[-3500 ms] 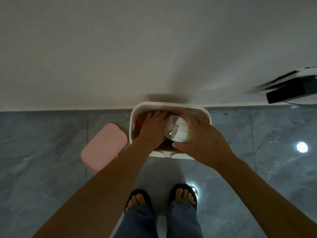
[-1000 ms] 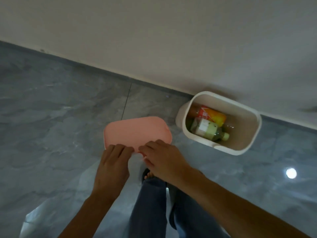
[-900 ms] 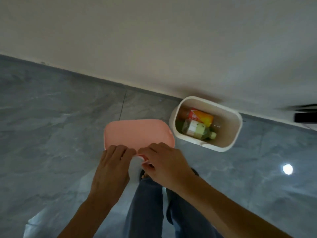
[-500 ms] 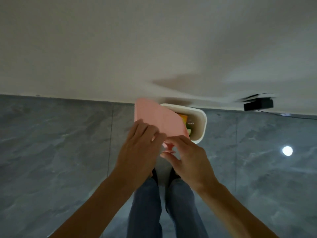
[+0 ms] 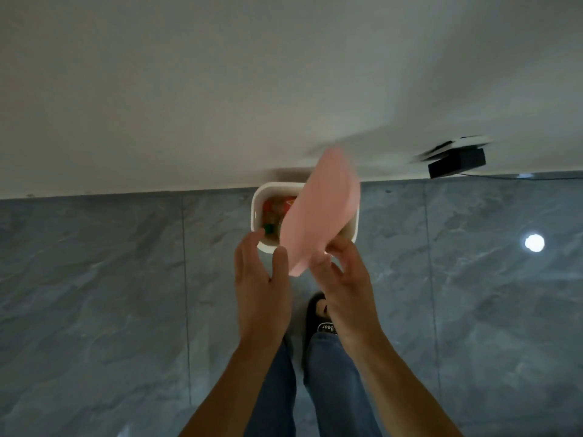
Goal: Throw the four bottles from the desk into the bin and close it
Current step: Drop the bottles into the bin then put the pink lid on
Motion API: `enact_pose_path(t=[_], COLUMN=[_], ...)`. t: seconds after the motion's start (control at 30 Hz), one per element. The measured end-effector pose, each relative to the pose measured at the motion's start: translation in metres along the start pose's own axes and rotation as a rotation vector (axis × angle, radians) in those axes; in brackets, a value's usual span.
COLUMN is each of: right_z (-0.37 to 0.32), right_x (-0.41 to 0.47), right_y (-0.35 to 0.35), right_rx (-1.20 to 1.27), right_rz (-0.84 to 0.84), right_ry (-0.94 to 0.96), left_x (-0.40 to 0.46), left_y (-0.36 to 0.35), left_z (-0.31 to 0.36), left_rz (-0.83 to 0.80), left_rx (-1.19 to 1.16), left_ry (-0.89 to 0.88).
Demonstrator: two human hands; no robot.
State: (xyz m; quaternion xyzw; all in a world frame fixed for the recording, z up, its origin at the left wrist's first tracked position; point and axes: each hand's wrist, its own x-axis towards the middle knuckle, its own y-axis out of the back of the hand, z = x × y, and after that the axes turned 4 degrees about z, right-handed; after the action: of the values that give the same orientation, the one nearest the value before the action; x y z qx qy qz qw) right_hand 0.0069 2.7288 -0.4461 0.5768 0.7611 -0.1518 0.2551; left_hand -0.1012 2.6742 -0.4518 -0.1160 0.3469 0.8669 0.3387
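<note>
closing step: right hand (image 5: pixel 340 279) pinches pink lid (image 5: pixel 318 212) tilted over bin (image 5: pixel 257 216), left hand (image 5: pixel 262 279) fingers spread, free. next: level lid w/ rim, press down.

You are standing on a grey marbled tile floor (image 5: pixel 104 294) with thin grout lines running away from you. At twelve o'clock from your feet, a white bin (image 5: pixel 257 216) stands on the tiles against the pale wall. Your black sandal (image 5: pixel 317 313) rests on the floor at six o'clock from the bin. At three o'clock, a round glare spot (image 5: pixel 534 242) shines on the tiles.
</note>
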Motion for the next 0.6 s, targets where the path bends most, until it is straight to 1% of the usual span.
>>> enact_pose_path(t=[0.03, 0.07, 0.1, 0.13, 0.17, 0.2, 0.27, 0.33, 0.43, 0.5, 0.6], right_z=[0.0, 0.001, 0.002, 0.004, 0.007, 0.011, 0.023, 0.035, 0.05, 0.061, 0.076], right_x=[0.003, 0.006, 0.009, 0.012, 0.016, 0.02, 0.029, 0.037, 0.049, 0.054, 0.06], right_y=[0.001, 0.001, 0.001, 0.001, 0.002, 0.003, 0.007, 0.011, 0.009, 0.001, -0.011], right_rx=[0.115, 0.263, 0.411, 0.535, 0.625, 0.693, 0.753, 0.712, 0.57, 0.467, 0.425], right_rz=[-0.004, -0.02, -0.039, -0.052, -0.062, -0.076, -0.074, -0.021, 0.062, 0.091, 0.121], right_ry=[-0.018, -0.053, -0.094, -0.133, -0.168, -0.202, -0.275, -0.358, -0.457, -0.522, -0.588], left_x=[0.005, 0.012, 0.021, 0.028, 0.033, 0.038, 0.052, 0.068, 0.083, 0.088, 0.093], left_y=[-0.006, -0.012, -0.017, -0.022, -0.025, -0.028, -0.035, -0.041, -0.045, -0.047, -0.048], left_z=[-0.003, -0.006, -0.009, -0.011, -0.013, -0.015, -0.018, -0.021, -0.031, -0.039, -0.053], left_rz=[-0.011, -0.042, -0.088, -0.155, -0.213, -0.241, -0.209, -0.153, -0.151, -0.146, -0.106], left_rx=[-0.024, -0.105, -0.26, -0.472, -0.667, -0.798, -0.878, -0.835, -0.706, -0.662, -0.577], left_ry=[0.185, 0.358, 0.516, 0.651, 0.732, 0.754, 0.724, 0.666, 0.567, 0.535, 0.494])
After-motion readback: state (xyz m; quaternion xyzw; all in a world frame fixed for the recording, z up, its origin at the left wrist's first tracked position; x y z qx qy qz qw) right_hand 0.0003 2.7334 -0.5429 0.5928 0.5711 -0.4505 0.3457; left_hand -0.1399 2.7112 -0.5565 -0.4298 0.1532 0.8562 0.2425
